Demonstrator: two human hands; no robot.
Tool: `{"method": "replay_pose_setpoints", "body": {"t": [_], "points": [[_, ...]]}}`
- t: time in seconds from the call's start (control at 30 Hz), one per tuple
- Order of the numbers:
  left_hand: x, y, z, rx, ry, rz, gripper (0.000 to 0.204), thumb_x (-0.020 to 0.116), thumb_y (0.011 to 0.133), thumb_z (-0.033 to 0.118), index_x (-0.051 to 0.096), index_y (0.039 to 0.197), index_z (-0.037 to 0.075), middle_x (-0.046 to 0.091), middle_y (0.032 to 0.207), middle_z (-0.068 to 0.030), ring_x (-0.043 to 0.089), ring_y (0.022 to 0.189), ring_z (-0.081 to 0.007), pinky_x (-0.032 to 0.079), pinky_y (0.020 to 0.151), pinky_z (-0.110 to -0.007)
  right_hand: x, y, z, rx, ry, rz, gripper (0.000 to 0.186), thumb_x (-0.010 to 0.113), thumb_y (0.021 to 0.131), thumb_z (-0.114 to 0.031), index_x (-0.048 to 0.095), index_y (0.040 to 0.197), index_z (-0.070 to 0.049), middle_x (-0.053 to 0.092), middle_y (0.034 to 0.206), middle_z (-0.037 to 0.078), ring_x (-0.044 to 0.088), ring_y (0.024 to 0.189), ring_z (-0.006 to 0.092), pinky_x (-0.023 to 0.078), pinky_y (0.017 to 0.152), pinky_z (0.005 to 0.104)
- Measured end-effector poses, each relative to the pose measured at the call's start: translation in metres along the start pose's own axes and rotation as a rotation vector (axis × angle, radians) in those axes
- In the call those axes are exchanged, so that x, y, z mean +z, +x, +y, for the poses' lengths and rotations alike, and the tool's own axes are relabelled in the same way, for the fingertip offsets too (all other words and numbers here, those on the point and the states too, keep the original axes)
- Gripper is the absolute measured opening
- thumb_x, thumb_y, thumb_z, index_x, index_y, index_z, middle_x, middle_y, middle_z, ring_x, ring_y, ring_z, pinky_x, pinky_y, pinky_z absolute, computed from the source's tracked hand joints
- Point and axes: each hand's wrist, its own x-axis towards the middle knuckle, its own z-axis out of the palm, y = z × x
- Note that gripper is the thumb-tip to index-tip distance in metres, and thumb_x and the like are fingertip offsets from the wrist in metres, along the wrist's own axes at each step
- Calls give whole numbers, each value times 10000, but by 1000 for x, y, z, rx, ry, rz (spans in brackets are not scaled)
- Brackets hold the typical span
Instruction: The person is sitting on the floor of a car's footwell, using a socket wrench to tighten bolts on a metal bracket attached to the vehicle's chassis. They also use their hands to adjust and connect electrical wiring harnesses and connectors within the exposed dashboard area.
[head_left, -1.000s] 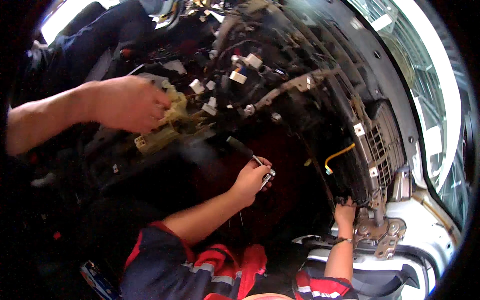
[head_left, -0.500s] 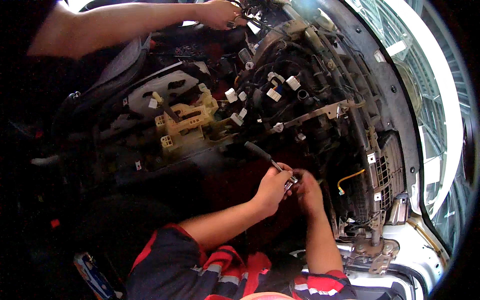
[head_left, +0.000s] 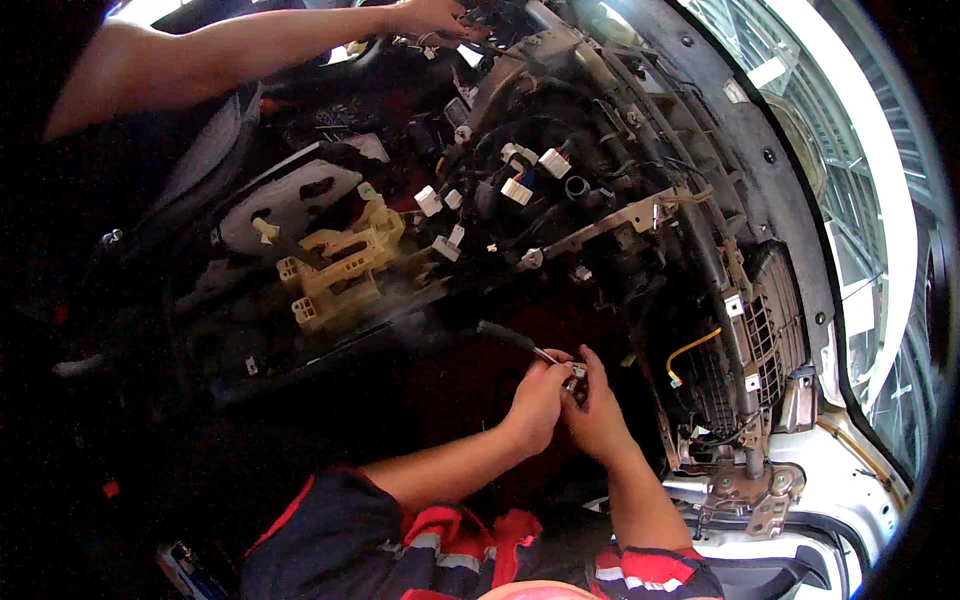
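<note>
Car interior: You were in a stripped-out car cabin, deeply shadowed on your side of the tan plastic bracket (head_left: 375, 243).
Crossbar: A bare metal crossbar (head_left: 625, 219) sloped upward to the right of the bracket.
White connectors: Several loose white connectors (head_left: 428, 201) sat just right of the bracket.
Yellow wire: A short yellow wire (head_left: 690, 348) stuck out well to the bracket's right.
Tool: The dark-handled tool (head_left: 507, 336) was below and right of the bracket, its handle clear of your left fingers, its metal shaft running into them.
Metal piece: A small metal piece (head_left: 577, 372) showed between both sets of your fingertips.
Left hand: Your left hand (head_left: 538, 405) was clamped on the tool by its shaft.
Right hand: Your right hand (head_left: 603, 418) met the left, fingers around the metal piece; I cannot tell whether they pinched or only touched it.
Co-worker: Another person's hand (head_left: 437, 18) was beyond the bracket, at dark wiring.
</note>
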Motion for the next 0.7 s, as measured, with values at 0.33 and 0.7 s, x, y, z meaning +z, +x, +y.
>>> {"method": "replay_pose_setpoints", "body": {"t": [0.33,0.7], "points": [[-2,-6,-18,202,573,-371,380,364,1016,248,486,1285,10,571,1231,-108,491,1194,-201,349,1042,-342,-21,-24,57,424,293,51,414,520,867,-39,480,1276,9,604,1143,170,592,1028,233,450,901,332],[-5,-1,-26,135,485,-533,385,350,1013,234,474,1294,3,523,1285,-140,475,1218,-237,338,1056,-354,-32,-47,55,249,337,-21,366,564,869,-26,516,1230,8,605,1106,87,554,1036,176,416,940,305]]}}
